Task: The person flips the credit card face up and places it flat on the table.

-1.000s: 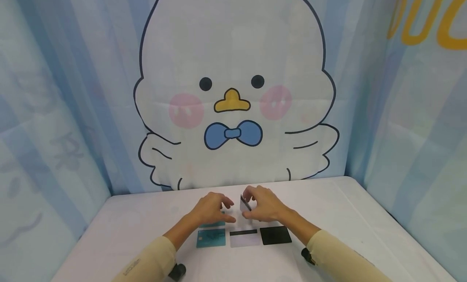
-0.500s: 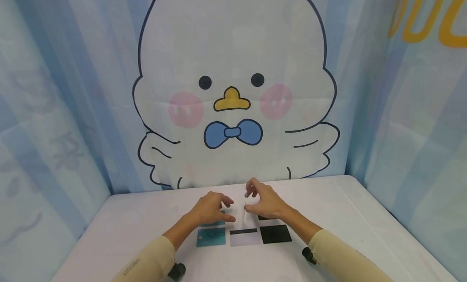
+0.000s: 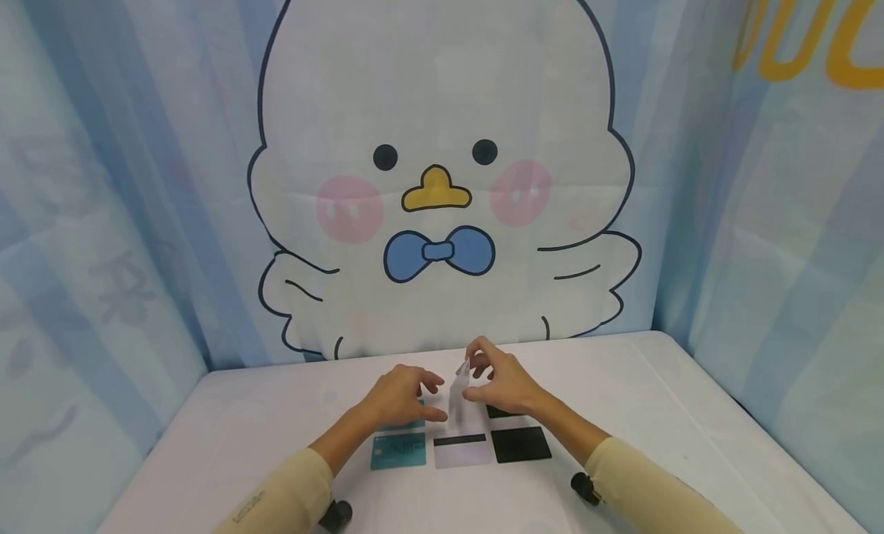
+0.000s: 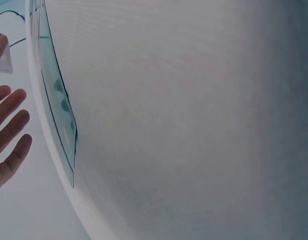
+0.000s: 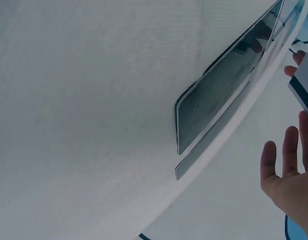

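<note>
My right hand (image 3: pixel 507 380) pinches a pale lilac card (image 3: pixel 459 388) by its edges, thumb at the lower edge, fingertips at the upper. It stands tilted above the table; in the right wrist view the card (image 5: pixel 305 85) shows a dark stripe. Facing it, my left hand (image 3: pixel 400 396) hovers with loosely bent, spread fingers, holding nothing. Beneath that hand lies a partly covered teal card (image 3: pixel 404 424). In the near row are a teal card (image 3: pixel 398 451) with "VIP" lettering, a lilac card (image 3: pixel 463 454) with a dark stripe, and a black card (image 3: pixel 521 445).
Another black card (image 3: pixel 502 412) lies partly under my right hand. The cards rest on a white-covered table (image 3: pixel 621 411). A curtain with a cartoon duck (image 3: pixel 442 135) rises at its back edge, and blue-striped curtains close in both sides.
My right hand has lifted slightly away with the lilac card, which has turned edge-on and then shown its pale face. The far black card is more exposed. My left hand stays in place.
</note>
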